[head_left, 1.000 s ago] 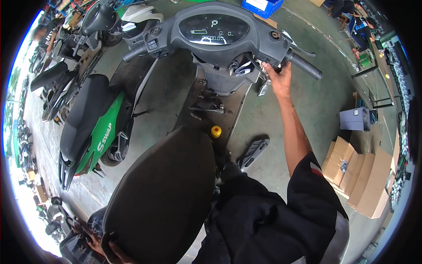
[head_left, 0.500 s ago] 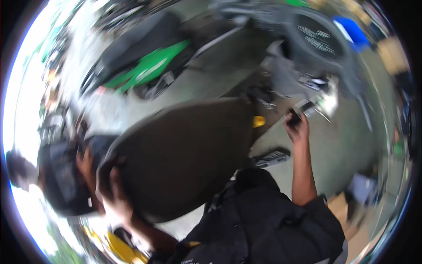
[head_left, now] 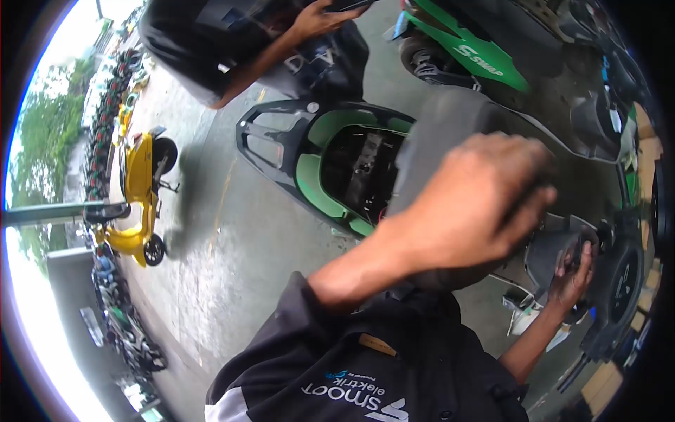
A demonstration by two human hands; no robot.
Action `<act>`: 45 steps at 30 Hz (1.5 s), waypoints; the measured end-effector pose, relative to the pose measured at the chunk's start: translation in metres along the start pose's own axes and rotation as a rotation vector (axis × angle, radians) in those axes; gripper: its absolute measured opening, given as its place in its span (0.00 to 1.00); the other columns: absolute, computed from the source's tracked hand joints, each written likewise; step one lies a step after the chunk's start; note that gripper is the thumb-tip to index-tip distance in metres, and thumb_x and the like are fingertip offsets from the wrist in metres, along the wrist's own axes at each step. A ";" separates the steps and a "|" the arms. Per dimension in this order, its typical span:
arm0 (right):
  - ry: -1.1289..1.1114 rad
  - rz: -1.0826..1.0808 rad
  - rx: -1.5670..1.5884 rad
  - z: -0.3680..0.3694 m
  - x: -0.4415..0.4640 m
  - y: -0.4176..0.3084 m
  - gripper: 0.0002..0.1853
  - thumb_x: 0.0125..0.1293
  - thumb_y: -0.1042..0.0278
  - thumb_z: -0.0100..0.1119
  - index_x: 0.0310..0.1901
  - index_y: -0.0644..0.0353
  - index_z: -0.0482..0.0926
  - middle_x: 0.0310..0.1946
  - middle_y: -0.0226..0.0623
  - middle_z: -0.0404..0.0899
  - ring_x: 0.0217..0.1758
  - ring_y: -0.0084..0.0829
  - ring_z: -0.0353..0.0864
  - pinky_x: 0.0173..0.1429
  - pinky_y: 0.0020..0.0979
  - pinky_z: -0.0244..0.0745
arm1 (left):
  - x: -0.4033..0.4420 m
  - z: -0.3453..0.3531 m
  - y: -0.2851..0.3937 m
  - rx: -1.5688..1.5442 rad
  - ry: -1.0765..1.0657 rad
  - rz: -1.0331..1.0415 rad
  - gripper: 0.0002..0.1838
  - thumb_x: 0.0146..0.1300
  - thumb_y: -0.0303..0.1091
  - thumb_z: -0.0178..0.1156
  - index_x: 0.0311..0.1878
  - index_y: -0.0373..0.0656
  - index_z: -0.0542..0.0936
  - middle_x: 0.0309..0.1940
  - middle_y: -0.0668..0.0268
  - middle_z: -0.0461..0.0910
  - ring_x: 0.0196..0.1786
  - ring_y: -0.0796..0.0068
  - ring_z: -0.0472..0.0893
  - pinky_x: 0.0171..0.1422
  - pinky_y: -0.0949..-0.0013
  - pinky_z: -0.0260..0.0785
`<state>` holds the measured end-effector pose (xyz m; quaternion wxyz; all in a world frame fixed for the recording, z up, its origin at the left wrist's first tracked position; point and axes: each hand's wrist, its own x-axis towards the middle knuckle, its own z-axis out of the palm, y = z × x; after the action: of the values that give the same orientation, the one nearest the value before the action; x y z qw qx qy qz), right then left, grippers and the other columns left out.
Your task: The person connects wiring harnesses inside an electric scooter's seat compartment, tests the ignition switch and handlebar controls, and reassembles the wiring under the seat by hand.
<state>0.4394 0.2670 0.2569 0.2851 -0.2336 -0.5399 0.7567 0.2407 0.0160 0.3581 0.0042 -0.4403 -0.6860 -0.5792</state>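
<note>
My left hand [head_left: 478,200] crosses in front of the raised dark scooter seat [head_left: 450,123], thumb apart from the loosely bent fingers. Its fingertips are blurred, nothing shows in it, and I cannot tell whether it touches the seat. To the left of the seat, the scooter's storage compartment [head_left: 362,172] lies uncovered, with a green rim and dark parts inside. At the right, my right hand [head_left: 571,278] is closed around a small dark phone-like object [head_left: 575,251], held near a dark grey scooter panel [head_left: 545,257].
Another person [head_left: 309,60] stands beyond the scooter's tail, holding a dark handheld device [head_left: 349,13]. A green scooter [head_left: 467,49] stands at the top right. A yellow scooter [head_left: 137,190] is parked at the left, near a row of scooters [head_left: 105,155]. Cardboard [head_left: 605,387] lies lower right.
My view has swung left. My left hand has come off the seat's edge and now passes across it. The compartment has come into view; my right hand still holds the dark object.
</note>
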 end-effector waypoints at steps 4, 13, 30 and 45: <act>0.211 -0.140 -0.264 0.112 0.005 -0.011 0.15 0.78 0.61 0.51 0.56 0.63 0.73 0.27 0.28 0.68 0.20 0.14 0.61 0.21 0.18 0.57 | -0.030 -0.003 0.004 -0.118 0.106 0.168 0.15 0.55 0.34 0.65 0.42 0.36 0.77 0.34 0.54 0.76 0.38 0.53 0.76 0.42 0.54 0.66; -0.058 -0.374 -0.549 0.227 -0.008 0.002 0.19 0.78 0.59 0.41 0.55 0.66 0.73 0.24 0.28 0.65 0.22 0.15 0.58 0.27 0.19 0.52 | -0.155 -0.141 -0.098 -0.162 0.329 -0.402 0.11 0.76 0.32 0.53 0.41 0.33 0.78 0.25 0.58 0.82 0.29 0.70 0.81 0.43 0.68 0.74; 0.219 -0.460 -0.562 0.252 -0.062 -0.003 0.29 0.71 0.62 0.50 0.68 0.72 0.62 0.43 0.49 0.74 0.29 0.28 0.69 0.41 0.32 0.70 | -0.124 -0.196 -0.233 -0.116 -0.090 -0.595 0.10 0.75 0.30 0.58 0.52 0.34 0.82 0.38 0.65 0.85 0.40 0.80 0.80 0.48 0.74 0.73; 0.696 -0.194 -0.476 0.094 -0.119 0.029 0.24 0.75 0.61 0.49 0.66 0.67 0.72 0.33 0.37 0.79 0.23 0.21 0.71 0.30 0.24 0.66 | -0.142 -0.064 -0.083 -0.521 -0.052 -0.483 0.64 0.61 0.63 0.67 0.80 0.29 0.39 0.78 0.41 0.47 0.79 0.47 0.53 0.78 0.49 0.55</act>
<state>0.4581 0.1141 0.2634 0.4584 -0.4821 -0.5905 0.4569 0.2447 -0.1154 0.2400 -0.2628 -0.2663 -0.5994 -0.7076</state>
